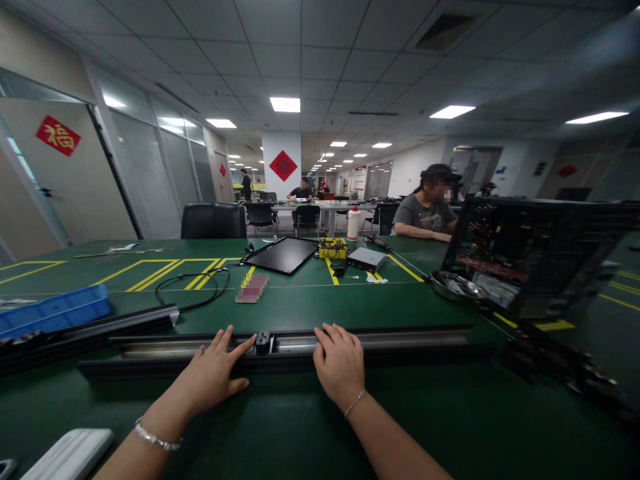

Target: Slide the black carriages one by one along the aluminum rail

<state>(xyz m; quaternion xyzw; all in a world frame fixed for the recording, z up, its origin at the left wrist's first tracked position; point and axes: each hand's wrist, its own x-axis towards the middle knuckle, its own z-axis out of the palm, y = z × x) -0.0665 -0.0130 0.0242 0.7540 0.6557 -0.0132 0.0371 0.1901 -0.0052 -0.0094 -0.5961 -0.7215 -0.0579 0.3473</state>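
My left hand (213, 370) and right hand (340, 363) rest open, fingers spread and unclenched, on a long black-and-silver metal rail (395, 340) lying across the green bench mat (400, 427). They sit evenly either side of its small black slider block (263, 343), keeping the rail square.

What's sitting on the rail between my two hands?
In the head view, a small black block sits on the metal rail between your left hand and right hand.
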